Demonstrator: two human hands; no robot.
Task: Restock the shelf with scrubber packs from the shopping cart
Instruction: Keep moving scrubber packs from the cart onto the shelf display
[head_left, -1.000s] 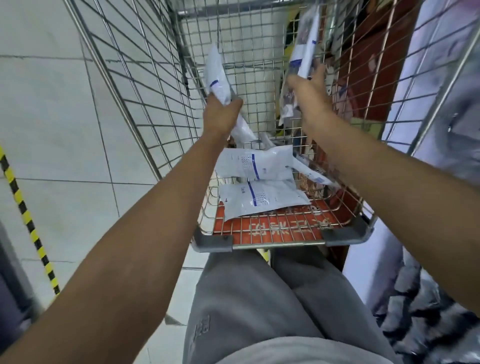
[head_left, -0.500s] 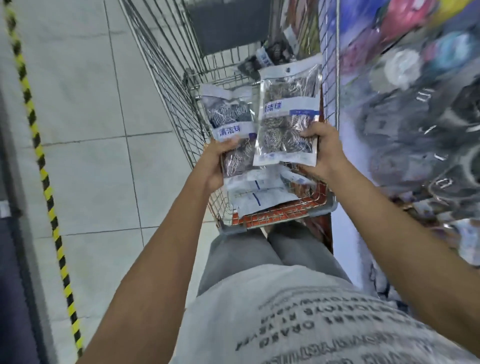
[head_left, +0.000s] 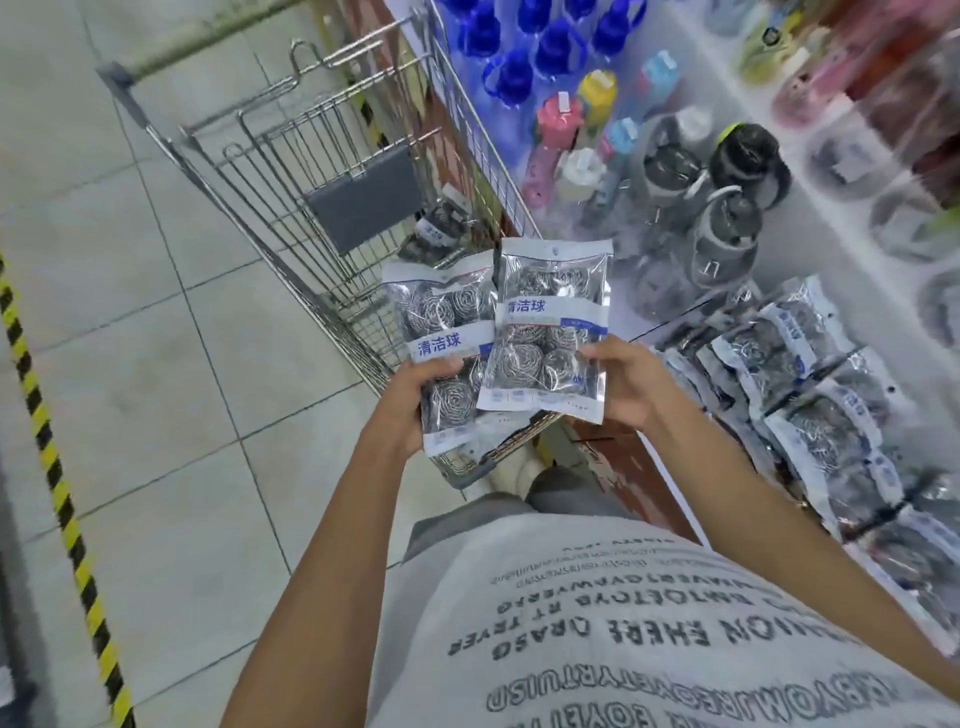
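Two hands are counted: left hand (head_left: 402, 410) and right hand (head_left: 631, 387). Two scrubber packs are held, one per hand: left pack (head_left: 444, 343), right pack (head_left: 548, 325). One more pack in the cart (head_left: 441, 228) is seen, possibly more under it, too blurred to count. One shopping cart (head_left: 291, 156) is counted. On the shelf (head_left: 675, 31), roughly six shelf packs (head_left: 789, 353) are made out; exact number cannot be told. About eight blue jugs (head_left: 514, 75) and about four dark kettles (head_left: 727, 228) are counted. One striped floor tape (head_left: 52, 467) is seen.
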